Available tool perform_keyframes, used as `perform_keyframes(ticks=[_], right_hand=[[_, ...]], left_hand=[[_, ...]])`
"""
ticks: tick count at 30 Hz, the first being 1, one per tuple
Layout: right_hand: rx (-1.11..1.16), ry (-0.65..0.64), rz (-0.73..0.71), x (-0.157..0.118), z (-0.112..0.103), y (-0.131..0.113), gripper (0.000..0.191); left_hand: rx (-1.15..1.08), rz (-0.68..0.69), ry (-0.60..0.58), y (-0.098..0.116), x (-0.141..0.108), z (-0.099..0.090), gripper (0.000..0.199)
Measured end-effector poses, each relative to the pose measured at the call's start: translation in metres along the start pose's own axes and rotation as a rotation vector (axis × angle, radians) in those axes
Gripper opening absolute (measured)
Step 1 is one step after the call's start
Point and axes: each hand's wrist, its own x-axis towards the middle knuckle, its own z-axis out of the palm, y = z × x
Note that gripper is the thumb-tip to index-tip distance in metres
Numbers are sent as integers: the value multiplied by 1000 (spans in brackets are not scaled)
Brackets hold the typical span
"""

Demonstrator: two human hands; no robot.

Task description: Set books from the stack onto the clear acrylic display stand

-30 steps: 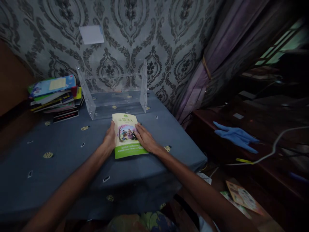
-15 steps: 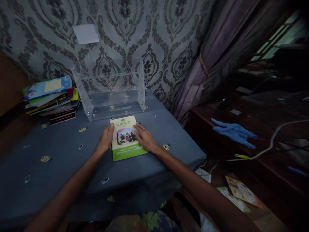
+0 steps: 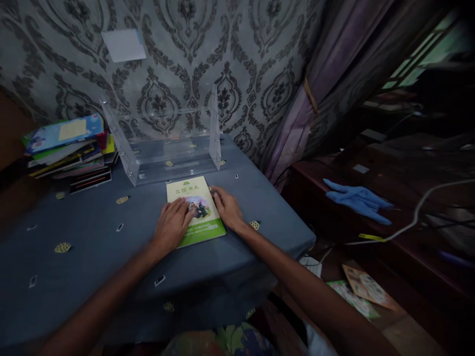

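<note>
A book with a cream and green cover and a picture of seated figures point(image 3: 202, 210) lies flat on the blue patterned tablecloth point(image 3: 96, 222). My left hand point(image 3: 173, 222) rests palm down over the book's left part, fingers stretched across the cover and hiding some of the picture. At the book's right edge is my right hand point(image 3: 228, 210), its fingers lying along that side, not wrapped round it. Just behind the book stands a clear acrylic rack point(image 3: 174, 163).
A stack of books point(image 3: 70, 148) sits at the table's back left. To the right, a blue glove point(image 3: 358, 200) and a pale cable point(image 3: 417, 217) lie on a dark red surface. Booklets point(image 3: 367, 287) are on the floor. A purple curtain point(image 3: 297, 118) hangs behind.
My left hand has moved from the book's left edge onto its cover. My right hand has shifted off the cover to the right edge. The whole view has moved slightly.
</note>
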Motion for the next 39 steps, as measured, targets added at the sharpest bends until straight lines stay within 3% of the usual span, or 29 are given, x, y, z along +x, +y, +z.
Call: perform_keyframes(ticks=[10, 16, 29, 36, 39], right_hand=[[19, -1, 33, 1, 1, 1, 41], [14, -2, 27, 0, -1, 0, 42], [-50, -34, -21, -1, -2, -6, 41], [-169, -65, -100, 0, 0, -4, 39], [-301, -141, -180, 9, 0, -11, 36]], left_hand=[[-59, 160, -132, 35, 25, 9, 41], [-81, 200, -177, 35, 34, 11, 45], [-27, 117, -58, 4, 74, 18, 35], [-48, -41, 19, -43, 58, 9, 35], [-102, -89, 51, -61, 49, 9, 37]])
